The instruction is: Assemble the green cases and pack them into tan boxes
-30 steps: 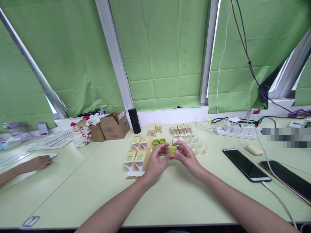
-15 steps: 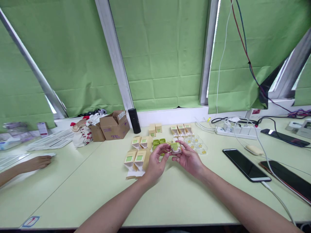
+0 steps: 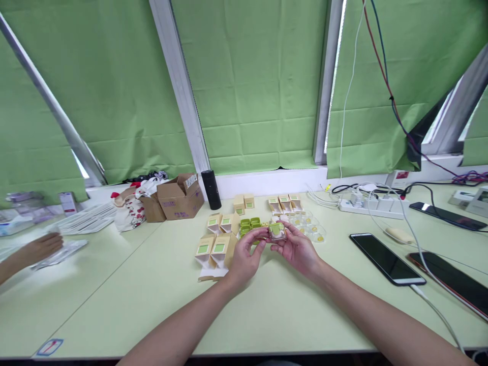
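Between my two hands, just above the table, is a small clear case with green and pale pink parts showing. My left hand closes its fingertips on the case's left side. On the other side, my right hand grips it with thumb and fingers. Open cream cartons with green labels stand left of my left hand. Behind my fingers lie green square cups, partly hidden. A clear plastic tray with round cells and yellow spots is beyond my right hand.
More small cartons stand at the back. A brown cardboard box and black bottle are back left. Phones, cables and a power strip lie right. Another person's hand is at far left over a plastic packet.
My hands keep hold of the case, which has shifted very slightly down and right. The other person's hand has moved left and a little up, away from the packet's near end.
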Demonstrator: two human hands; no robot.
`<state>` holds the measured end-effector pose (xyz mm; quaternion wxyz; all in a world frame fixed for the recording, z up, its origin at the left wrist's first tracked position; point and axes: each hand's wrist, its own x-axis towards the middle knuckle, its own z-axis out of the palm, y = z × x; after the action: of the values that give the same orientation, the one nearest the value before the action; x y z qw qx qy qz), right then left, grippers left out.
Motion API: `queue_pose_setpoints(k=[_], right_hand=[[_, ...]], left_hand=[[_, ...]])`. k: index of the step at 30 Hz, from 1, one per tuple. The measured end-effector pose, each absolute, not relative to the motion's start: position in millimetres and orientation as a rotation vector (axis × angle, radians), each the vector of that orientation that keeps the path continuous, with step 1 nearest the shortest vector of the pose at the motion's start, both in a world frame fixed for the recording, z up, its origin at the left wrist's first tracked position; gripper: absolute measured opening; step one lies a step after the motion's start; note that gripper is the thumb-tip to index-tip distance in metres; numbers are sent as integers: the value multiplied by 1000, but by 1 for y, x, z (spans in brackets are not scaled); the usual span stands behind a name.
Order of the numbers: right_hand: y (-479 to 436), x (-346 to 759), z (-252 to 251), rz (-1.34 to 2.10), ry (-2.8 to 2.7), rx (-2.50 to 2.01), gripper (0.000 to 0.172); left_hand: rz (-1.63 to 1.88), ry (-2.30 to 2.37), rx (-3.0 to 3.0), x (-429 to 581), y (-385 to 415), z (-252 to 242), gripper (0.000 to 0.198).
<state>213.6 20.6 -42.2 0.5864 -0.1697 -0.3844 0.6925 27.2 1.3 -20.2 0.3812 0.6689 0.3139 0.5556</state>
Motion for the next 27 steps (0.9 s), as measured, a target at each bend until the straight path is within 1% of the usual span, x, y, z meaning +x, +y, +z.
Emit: queue_pose_setpoints(k=[5,16,21,27], right_hand=[[16,213,-37,1574,-889,-419,41],[12,207,-34,1352,-977,-525,62],[16,205,-37,1209,-1092,-600,69],[17,201,-40,1093,-1137,-647,72]], left_hand=[[1422,810,1663,26,5,-24,39],[1411,797,1525,28,14,-29,59],[1364,762,1474,29,15,-26,64],[1352,747,1342,30,18,-24,67]])
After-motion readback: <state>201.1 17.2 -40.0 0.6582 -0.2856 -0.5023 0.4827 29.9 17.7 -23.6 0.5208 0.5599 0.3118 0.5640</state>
